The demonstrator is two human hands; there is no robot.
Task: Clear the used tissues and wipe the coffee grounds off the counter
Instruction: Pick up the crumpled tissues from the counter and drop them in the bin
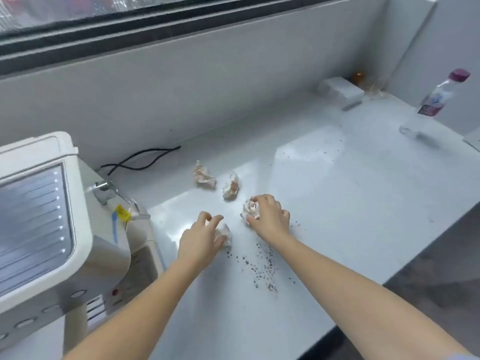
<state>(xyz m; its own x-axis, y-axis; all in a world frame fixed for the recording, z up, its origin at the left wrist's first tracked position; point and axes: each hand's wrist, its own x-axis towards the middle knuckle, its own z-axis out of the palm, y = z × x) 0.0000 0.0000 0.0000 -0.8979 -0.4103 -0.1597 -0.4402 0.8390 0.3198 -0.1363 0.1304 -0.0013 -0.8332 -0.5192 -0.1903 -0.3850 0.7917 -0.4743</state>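
Several crumpled, stained tissues lie on the white counter [350, 193]. My right hand [270, 216] closes its fingers around one tissue ball [250, 209]. My left hand [201, 239] curls over a smaller tissue [225, 233] that is partly hidden under the fingers. Two more tissues lie free further back: one [204, 175] at the left, another [230, 187] beside it. Dark coffee grounds [262, 266] are scattered on the counter just in front of my hands, with sparser specks [324, 146] further back to the right.
A white coffee machine [52, 229] fills the left side, its black cable [140, 159] trailing along the wall. A white box [341, 90] sits at the back right, and a plastic bottle [439, 97] stands at the far right. The counter's front edge runs diagonally at the right.
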